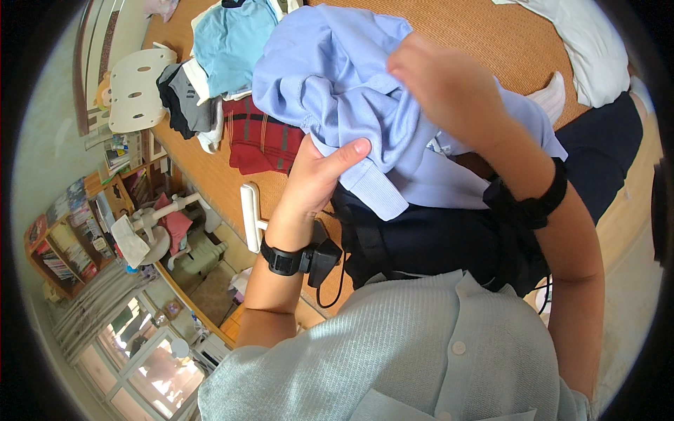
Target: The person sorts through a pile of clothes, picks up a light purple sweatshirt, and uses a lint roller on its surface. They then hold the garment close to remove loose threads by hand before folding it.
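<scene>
A lavender knit sweater [351, 77] lies bunched over my lap and the woven mat. My left hand [324, 168] is closed on it, thumb on top, just beside a ribbed cuff [379, 191] that hangs toward me. Above the garment's right part is my right hand [446, 84], blurred by motion, with its fingers curled in at the cloth. What those fingers hold, if anything, is hidden. Both wrists wear black straps; a small black device [324, 261] sits on the left one.
Left of the sweater lie a light blue shirt [235, 49], a red plaid garment [260, 137] and grey and black clothes [184, 98]. A white garment [586, 45] is at the far right, near a white sock [551, 98]. The woven mat [463, 24] spreads beneath; bookshelves [74, 245] stand left.
</scene>
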Tool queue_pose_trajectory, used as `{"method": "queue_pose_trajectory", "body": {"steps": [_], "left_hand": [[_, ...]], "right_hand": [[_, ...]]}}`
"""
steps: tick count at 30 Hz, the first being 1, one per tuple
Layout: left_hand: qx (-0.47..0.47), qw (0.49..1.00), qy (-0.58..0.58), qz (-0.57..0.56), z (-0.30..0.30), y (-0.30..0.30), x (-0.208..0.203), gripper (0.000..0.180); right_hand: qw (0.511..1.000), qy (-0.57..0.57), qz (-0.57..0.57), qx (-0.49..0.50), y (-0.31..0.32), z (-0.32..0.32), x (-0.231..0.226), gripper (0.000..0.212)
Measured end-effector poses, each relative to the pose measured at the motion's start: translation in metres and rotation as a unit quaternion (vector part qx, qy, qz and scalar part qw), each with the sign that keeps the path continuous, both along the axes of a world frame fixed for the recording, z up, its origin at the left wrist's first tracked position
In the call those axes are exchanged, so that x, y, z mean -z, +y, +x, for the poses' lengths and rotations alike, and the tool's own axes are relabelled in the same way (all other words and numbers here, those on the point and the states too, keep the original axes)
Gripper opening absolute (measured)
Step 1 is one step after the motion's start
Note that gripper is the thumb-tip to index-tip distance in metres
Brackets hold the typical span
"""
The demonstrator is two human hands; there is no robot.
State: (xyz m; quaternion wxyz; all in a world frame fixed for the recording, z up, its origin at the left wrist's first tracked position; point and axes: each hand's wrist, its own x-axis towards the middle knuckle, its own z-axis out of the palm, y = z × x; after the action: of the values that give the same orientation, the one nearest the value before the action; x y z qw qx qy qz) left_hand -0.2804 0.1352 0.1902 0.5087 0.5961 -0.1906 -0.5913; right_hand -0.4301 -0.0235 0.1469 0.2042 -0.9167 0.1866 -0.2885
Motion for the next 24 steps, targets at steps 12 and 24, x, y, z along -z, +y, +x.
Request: {"method": "queue_pose_trajectory", "body": {"steps": [12,24], "left_hand": [[0.389,0.918,-0.048,0.056,0.025,0.026,-0.014,0.047],[0.073,0.987,0.092,0.108,0.037,0.05,-0.011,0.095]], "right_hand": [[0.854,0.187,0.136,0.466,-0.124,-0.559,0.101,0.037],[0.873,0.118,0.237,0.41,-0.089,-0.396,0.058,0.038]]}}
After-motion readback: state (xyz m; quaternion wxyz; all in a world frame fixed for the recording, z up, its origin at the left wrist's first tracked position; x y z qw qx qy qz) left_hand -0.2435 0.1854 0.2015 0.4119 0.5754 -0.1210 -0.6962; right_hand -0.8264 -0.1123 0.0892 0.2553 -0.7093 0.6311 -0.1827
